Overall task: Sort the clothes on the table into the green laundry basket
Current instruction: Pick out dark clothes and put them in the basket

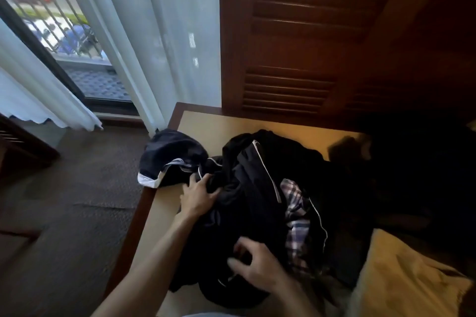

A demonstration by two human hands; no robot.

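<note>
Clothes [252,188] (dark heap) beside table [164,213] left edge, under hands.

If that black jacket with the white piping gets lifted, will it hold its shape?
Probably not: the black jacket lies crumpled in soft folds, so it should droop. Its smooth sheen suggests it may slide. The plaid garment tucked in it might drag along.

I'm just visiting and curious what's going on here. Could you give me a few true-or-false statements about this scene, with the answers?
1. The left hand grips the black garment. True.
2. A plaid cloth shows inside the dark pile. True.
3. The green laundry basket stands on the table. False: no basket is in view.
4. The navy garment with white trim lies on the floor. False: it rests at the table's corner.
5. The right hand is over the pile. True.
</note>
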